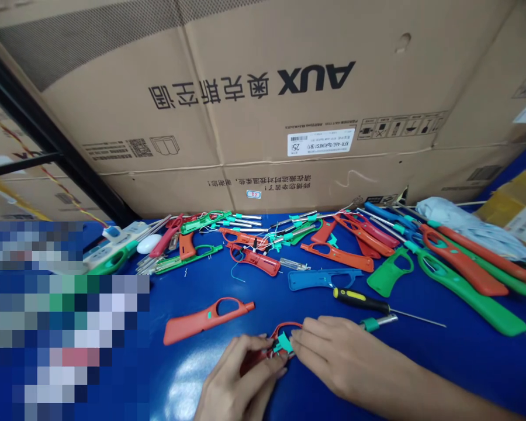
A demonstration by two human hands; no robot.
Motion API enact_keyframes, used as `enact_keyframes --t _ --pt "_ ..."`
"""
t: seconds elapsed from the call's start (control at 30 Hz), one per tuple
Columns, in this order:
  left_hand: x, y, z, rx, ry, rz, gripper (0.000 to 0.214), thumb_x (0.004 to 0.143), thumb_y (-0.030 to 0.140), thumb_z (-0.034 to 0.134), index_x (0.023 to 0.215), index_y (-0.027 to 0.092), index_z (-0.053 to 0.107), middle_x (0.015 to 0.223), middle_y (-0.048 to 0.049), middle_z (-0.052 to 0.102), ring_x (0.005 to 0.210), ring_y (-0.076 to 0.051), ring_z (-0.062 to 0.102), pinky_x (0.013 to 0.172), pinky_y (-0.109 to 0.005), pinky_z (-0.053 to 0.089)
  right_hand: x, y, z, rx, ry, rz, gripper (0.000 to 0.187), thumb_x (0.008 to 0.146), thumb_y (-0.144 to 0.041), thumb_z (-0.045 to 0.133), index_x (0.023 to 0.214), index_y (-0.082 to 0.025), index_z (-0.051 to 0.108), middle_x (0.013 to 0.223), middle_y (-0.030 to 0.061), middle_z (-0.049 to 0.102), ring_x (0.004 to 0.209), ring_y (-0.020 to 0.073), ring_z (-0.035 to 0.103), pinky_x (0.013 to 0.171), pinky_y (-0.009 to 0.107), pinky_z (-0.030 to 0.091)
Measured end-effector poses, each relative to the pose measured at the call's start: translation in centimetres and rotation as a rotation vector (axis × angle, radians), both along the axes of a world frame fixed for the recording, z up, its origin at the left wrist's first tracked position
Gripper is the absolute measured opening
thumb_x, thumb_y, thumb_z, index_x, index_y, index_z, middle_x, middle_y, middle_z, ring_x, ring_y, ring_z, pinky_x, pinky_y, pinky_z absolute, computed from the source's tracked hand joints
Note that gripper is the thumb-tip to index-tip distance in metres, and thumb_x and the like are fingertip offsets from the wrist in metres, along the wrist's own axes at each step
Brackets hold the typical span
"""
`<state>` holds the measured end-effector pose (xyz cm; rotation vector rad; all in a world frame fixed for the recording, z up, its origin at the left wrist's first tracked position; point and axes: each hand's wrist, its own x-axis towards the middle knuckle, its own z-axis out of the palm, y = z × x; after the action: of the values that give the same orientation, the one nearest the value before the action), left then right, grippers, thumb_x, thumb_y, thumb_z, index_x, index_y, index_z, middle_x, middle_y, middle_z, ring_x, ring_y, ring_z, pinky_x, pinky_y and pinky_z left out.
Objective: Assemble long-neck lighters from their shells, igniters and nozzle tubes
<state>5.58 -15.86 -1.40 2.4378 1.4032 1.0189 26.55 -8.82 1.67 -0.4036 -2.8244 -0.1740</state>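
Observation:
At the front middle, both hands are on a red long-nosed lighter shell (289,325) lying low over the blue table. My left hand (241,377) pinches its handle side, with fingertips beside a teal trigger piece (284,343). My right hand (333,354) is closed over the shell's other part, fingertips at the trigger piece. From behind the right hand sticks out a metal tube with a green collar (371,324). Much of the shell is hidden by fingers. To the left lies a separate orange-red shell half (208,320). Behind the right hand rests a yellow-and-black screwdriver (363,300).
A blue shell half (322,279) lies past the screwdriver. Along the back are piled several lighter parts with wires and tubes, including a green handle piece (388,275). Longer lighters (473,292) lie at right. A large cardboard box (254,128) stands behind. A power strip (114,245) is at left.

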Motion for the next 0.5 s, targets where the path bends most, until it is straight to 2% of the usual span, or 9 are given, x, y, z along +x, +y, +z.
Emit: enact_keyframes --t 0.2,0.33,0.43,0.5 --pt "-0.1 0.2 0.0 0.005 0.008 -0.014 0.024 0.088 0.012 0.057 0.107 0.023 0.065 0.101 -0.0077 0.059 0.092 -0.016 0.065 0.077 -0.024 0.057 0.0 -0.1 -0.1 0.0 -0.035 -0.004 0.018 0.085 -0.011 0.057 0.101 -0.011 0.063 0.104 0.0081 0.069 0.087 0.0209 0.059 0.065 0.032 0.044" --pt "-0.1 0.3 0.1 0.021 0.014 -0.011 0.024 0.087 0.012 0.059 0.108 0.023 0.062 0.1 -0.0066 0.061 0.095 -0.016 0.065 0.08 -0.023 0.055 0.5 0.3 0.2 -0.145 0.031 -0.062 0.023 0.087 -0.017 0.056 0.109 -0.018 0.061 0.104 0.0011 0.07 0.087 0.0196 0.056 0.075 0.033 0.044" --pt "0.0 0.2 0.2 -0.011 -0.01 0.038 0.015 0.085 0.014 0.062 0.098 0.022 0.06 0.093 -0.0045 0.065 0.095 -0.017 0.066 0.082 -0.023 0.054 0.8 0.6 0.8 -0.258 0.09 -0.113 0.034 0.089 -0.02 0.05 0.123 -0.023 0.054 0.122 -0.0029 0.064 0.096 0.0187 0.054 0.085 0.033 0.041" --pt "0.1 0.1 0.2 -0.037 -0.031 0.073 0.009 0.085 0.016 0.063 0.088 0.021 0.056 0.088 -0.0029 0.066 0.094 -0.017 0.066 0.081 -0.022 0.054 0.9 0.6 1.1 -0.274 0.046 -0.081 0.039 0.091 -0.02 0.046 0.13 -0.022 0.049 0.135 -0.0024 0.054 0.106 0.0193 0.052 0.093 0.035 0.038"
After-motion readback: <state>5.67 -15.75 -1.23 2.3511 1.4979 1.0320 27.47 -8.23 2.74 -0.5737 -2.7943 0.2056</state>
